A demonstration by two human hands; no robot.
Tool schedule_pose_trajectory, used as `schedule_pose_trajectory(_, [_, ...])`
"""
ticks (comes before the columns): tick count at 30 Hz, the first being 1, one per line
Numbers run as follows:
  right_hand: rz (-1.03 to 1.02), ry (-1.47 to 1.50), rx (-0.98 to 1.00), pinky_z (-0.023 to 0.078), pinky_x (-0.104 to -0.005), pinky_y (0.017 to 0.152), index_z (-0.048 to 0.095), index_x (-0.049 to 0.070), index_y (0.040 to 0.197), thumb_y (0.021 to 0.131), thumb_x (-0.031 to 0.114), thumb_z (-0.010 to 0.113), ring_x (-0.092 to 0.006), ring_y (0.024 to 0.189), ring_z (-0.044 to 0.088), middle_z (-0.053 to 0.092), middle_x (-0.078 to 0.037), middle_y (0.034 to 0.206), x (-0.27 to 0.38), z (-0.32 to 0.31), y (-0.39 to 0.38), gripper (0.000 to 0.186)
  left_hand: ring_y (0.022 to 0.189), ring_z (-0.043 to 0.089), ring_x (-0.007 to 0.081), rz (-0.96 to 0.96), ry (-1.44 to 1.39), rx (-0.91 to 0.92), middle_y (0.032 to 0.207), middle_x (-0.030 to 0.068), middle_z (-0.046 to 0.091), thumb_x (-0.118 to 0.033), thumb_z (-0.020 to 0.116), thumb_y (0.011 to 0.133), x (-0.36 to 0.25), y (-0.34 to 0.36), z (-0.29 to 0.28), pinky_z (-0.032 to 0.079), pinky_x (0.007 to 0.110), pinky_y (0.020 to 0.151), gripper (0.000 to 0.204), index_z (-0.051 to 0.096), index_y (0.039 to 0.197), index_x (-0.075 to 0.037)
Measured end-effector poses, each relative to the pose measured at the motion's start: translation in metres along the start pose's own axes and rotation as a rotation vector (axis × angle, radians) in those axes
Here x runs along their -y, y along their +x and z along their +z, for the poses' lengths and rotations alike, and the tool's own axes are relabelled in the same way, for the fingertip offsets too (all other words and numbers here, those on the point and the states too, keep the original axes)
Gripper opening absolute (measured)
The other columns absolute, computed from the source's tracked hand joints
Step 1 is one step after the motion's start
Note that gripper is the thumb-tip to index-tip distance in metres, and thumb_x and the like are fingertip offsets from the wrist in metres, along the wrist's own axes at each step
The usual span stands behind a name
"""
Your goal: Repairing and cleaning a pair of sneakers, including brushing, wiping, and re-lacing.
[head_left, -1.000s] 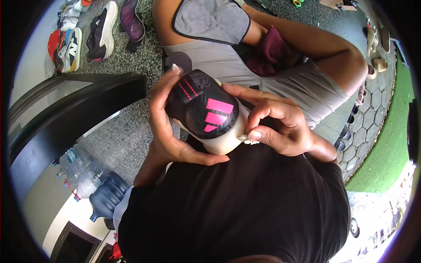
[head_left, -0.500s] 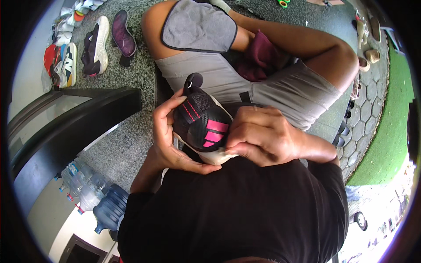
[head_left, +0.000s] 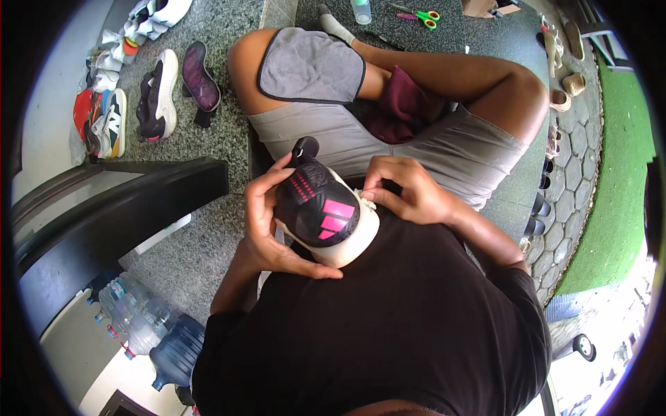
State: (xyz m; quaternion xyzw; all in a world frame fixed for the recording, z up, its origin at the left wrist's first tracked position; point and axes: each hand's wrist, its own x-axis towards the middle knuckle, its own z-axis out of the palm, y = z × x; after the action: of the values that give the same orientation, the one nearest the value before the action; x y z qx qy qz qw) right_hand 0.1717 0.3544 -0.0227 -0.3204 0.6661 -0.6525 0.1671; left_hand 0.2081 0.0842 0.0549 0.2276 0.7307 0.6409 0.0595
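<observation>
A black sneaker [head_left: 303, 215] with pink bars, red stitching and an off-white sole [head_left: 360, 240] is held over my lap, its heel end toward my chest. My left hand [head_left: 262, 220] is closed around its left side, with the thumb along the sole by the heel. On the other side my right hand [head_left: 411, 188] pinches a small crumpled off-white strip [head_left: 367, 201] at the sole's edge. A grey cloth with black trim [head_left: 312, 66] lies over my left knee. Between my legs rests a maroon cloth [head_left: 402, 109].
At the left stand a dark sneaker [head_left: 161, 97], a purple patterned insole [head_left: 200, 75] and several other shoes. Green-handled scissors [head_left: 424, 18] and a clear bottle [head_left: 361, 12] lie ahead. A black frame [head_left: 132, 201] and large water jugs [head_left: 177, 350] are at my left.
My right hand has moved from the heel rim along the sole's right edge, away from my chest. More of the white sole and the crumpled strip now show. The view has tilted slightly forward.
</observation>
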Motion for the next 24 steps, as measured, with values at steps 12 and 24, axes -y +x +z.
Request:
schedule_pose_trajectory(12, [-0.155,0.248,-0.21,0.056,-0.0315,0.074,0.064,-0.002,0.098,0.097,0.004,0.071,-0.0183,0.083,0.069,0.07,-0.013,0.093,0.042,-0.016,0.011,0.009,0.109,0.059,0.0257,-0.029,-0.36,-0.419,0.107,0.0158,0.064,-0.034,0.104,0.054,-0.003,-0.019,-0.005,0.048,0.041,0.101,0.101,0.046,0.127,0.004])
schedule_pose_trajectory(24, [-0.486,0.202,0.001,0.054,-0.0413,0.067,0.064,-0.001,0.095,0.096,0.009,0.07,-0.0325,0.079,0.066,0.064,-0.013,0.088,0.053,0.023,0.035,0.012,0.093,0.058,0.0234,-0.08,-0.449,-0.453,0.106,0.0195,0.059,-0.031,0.104,0.055,-0.008,-0.015,0.014,0.05,0.036,0.083,0.104,0.038,0.131,-0.003])
